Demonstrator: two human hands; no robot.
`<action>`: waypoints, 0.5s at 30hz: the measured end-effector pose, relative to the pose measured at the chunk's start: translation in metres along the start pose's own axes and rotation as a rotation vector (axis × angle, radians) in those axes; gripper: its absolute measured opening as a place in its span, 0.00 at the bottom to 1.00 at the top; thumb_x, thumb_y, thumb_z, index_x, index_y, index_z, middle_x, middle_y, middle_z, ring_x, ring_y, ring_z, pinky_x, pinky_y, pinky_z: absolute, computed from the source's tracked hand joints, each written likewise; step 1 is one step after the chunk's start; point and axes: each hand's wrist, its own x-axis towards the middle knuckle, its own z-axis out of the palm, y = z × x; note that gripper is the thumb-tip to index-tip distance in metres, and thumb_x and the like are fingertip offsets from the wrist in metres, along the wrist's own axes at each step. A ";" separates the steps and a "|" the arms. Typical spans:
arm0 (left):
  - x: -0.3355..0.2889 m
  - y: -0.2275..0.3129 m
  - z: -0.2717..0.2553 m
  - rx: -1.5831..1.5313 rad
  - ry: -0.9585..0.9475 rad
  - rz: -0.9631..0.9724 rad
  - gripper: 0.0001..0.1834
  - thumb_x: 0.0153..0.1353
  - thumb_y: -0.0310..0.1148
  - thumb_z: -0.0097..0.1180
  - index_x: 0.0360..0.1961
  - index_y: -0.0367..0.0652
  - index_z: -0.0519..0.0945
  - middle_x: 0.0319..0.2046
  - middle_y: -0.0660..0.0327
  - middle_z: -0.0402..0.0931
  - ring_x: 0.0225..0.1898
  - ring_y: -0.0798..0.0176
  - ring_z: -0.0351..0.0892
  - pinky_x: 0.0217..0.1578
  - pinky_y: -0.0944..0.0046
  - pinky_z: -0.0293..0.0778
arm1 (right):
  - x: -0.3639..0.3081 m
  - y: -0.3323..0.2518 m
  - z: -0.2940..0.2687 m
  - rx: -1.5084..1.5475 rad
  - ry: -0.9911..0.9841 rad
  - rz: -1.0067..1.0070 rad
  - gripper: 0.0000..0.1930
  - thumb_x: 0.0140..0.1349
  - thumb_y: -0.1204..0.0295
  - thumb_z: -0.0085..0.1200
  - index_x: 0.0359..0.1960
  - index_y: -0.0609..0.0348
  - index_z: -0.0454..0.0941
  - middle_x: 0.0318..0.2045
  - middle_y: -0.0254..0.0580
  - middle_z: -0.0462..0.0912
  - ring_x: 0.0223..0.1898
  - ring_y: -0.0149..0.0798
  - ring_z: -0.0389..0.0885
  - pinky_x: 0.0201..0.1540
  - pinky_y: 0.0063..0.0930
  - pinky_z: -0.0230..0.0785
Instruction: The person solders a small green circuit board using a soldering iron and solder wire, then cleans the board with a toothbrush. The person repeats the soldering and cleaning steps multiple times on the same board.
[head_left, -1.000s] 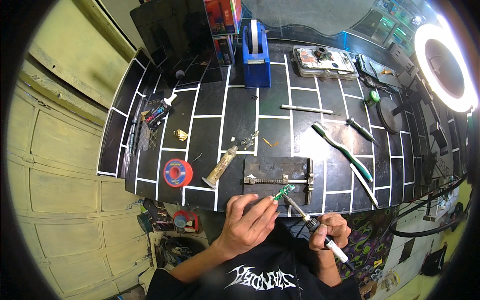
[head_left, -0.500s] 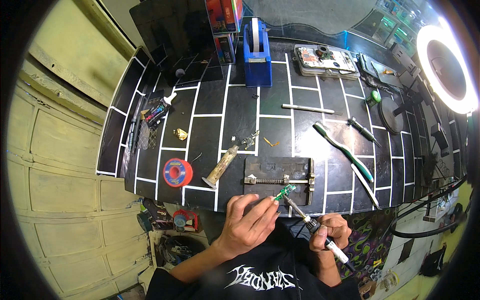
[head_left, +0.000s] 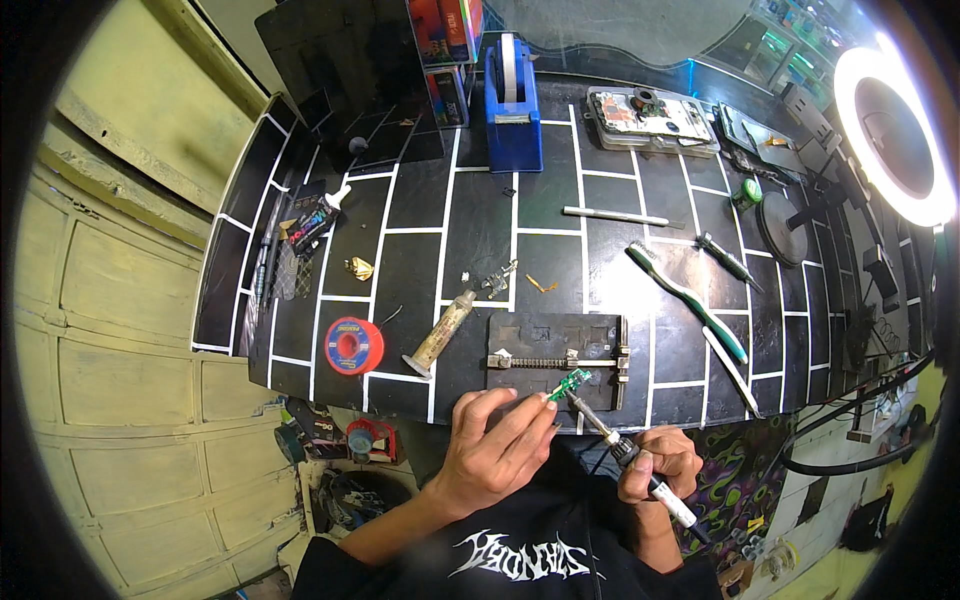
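Between the fingertips of my left hand (head_left: 497, 447) is a small green circuit board (head_left: 570, 383), lifted over the front edge of a dark board holder (head_left: 520, 340). My right hand (head_left: 660, 465) is wrapped round the handle of a soldering iron (head_left: 620, 443). The iron's tip points up and left and meets or nearly meets the circuit board; I cannot tell whether they touch. Left of the holder lies a yellowish syringe (head_left: 442, 335), and beside it a red spool of solder wire (head_left: 354, 346).
A green-and-white toothbrush (head_left: 690, 300), a white stick-like tool (head_left: 732, 372) and a metal pen-like tool (head_left: 615, 217) lie to the right. Behind stand a blue tape dispenser (head_left: 515, 140) and a clear parts case (head_left: 655, 125). A ring light (head_left: 855, 140) glows at right.
Both hands hold almost the same pose, with the circuit board and soldering iron nearly unmoved. The whole view has shifted very slightly.
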 end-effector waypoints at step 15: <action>0.001 0.000 0.000 0.002 0.005 -0.001 0.18 0.54 0.29 0.69 0.47 0.40 0.86 0.51 0.63 0.81 0.52 0.54 0.71 0.48 0.54 0.70 | -0.007 -0.001 -0.003 -0.026 0.002 0.034 0.10 0.59 0.78 0.51 0.29 0.57 0.60 0.12 0.37 0.68 0.12 0.31 0.67 0.20 0.28 0.67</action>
